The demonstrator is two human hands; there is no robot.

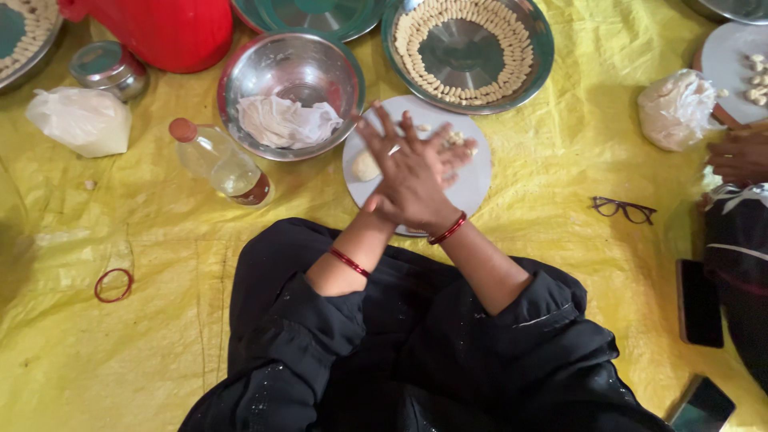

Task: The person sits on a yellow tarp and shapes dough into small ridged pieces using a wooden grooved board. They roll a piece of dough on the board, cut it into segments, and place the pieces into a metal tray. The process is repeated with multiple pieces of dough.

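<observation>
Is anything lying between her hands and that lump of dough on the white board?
Nothing visible. The hands are pressed together over the white board, and the dough lump lies just beside them.

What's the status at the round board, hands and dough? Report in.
Right hand pressed flat over left hand, palms together above the round white board. Dough ball on the board's left side, untouched. Whatever lies between the palms is hidden.

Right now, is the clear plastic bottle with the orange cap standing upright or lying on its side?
Lying on its side. The clear plastic bottle rests lengthwise on the yellow sheet, its orange cap on and pointing toward the upper left.
</observation>
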